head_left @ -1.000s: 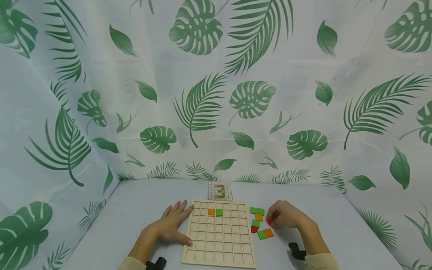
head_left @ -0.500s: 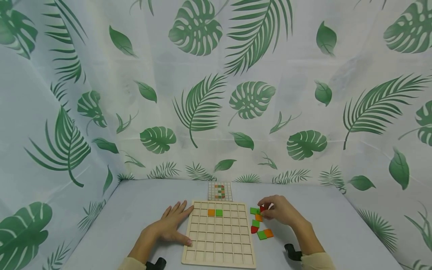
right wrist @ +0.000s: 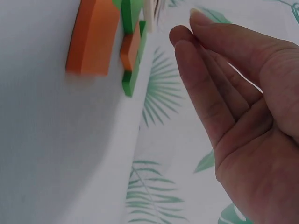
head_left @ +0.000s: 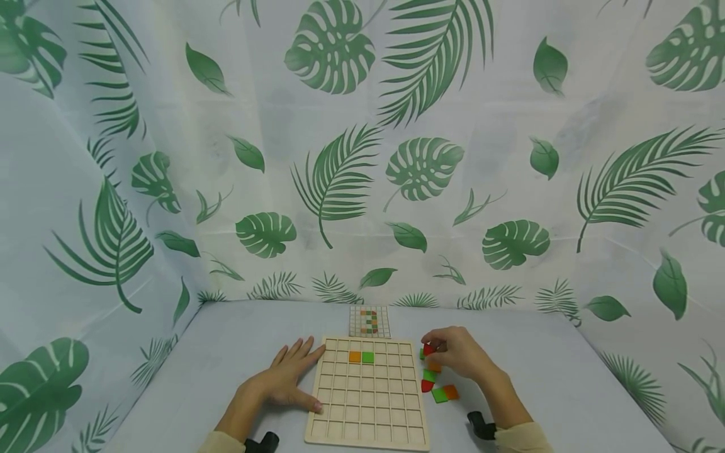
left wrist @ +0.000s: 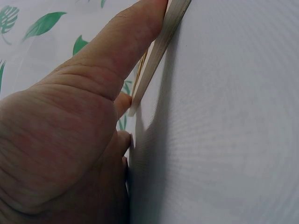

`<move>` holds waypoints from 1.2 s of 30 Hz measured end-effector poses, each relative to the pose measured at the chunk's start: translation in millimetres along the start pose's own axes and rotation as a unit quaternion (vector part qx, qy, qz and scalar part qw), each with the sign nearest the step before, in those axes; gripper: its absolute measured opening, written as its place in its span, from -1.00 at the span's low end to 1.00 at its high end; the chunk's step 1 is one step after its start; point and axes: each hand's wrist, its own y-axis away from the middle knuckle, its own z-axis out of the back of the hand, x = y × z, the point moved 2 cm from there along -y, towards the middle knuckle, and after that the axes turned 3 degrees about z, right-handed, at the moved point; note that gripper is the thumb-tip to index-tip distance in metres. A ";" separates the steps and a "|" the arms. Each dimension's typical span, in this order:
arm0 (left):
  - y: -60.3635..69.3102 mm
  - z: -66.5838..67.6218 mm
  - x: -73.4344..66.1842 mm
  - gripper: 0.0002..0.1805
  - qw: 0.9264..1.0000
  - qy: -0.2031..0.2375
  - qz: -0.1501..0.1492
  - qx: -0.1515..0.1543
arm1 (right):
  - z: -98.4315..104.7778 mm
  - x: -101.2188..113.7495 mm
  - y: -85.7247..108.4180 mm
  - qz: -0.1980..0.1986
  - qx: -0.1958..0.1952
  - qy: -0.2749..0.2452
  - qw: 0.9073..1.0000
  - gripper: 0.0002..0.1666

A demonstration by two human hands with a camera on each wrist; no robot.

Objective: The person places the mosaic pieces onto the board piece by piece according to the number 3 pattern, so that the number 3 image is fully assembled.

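A wooden grid board [head_left: 368, 402] lies on the table, with an orange tile [head_left: 354, 357] and a green tile [head_left: 367, 357] side by side in its upper part. My left hand [head_left: 286, 377] rests with spread fingers at the board's left edge; the left wrist view shows the thumb against the board's side [left wrist: 161, 49]. My right hand [head_left: 461, 353] pinches a red piece [head_left: 428, 348] above the loose tiles right of the board. In the right wrist view the fingertips of my right hand [right wrist: 243, 88] meet, the red piece hidden.
Loose pieces lie right of the board: green tiles [head_left: 439, 395], orange tiles [head_left: 450, 392] and a red piece [head_left: 427, 385]. A small printed grid card [head_left: 369, 321] lies behind the board. Leaf-patterned cloth hangs behind and beside the table.
My right hand has lifted the red piece and moved left with it, from the right of the loose tiles to above them, near the board's right edge. The left hand has not moved.
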 end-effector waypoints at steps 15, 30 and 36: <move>-0.1 -0.2 -0.3 0.44 1.000 0.003 0.003 0.000 | -24.7 24.7 -11.6 0.052 0.019 0.024 0.998 -0.70; -1.0 -2.1 2.6 0.44 1.000 0.003 -0.003 -0.001 | -41.5 38.2 -14.6 0.083 0.023 0.048 0.995 -0.68; -1.3 -2.3 3.2 0.43 1.000 0.000 -0.002 -0.001 | -45.6 44.5 -20.1 0.097 0.022 0.073 0.992 -0.68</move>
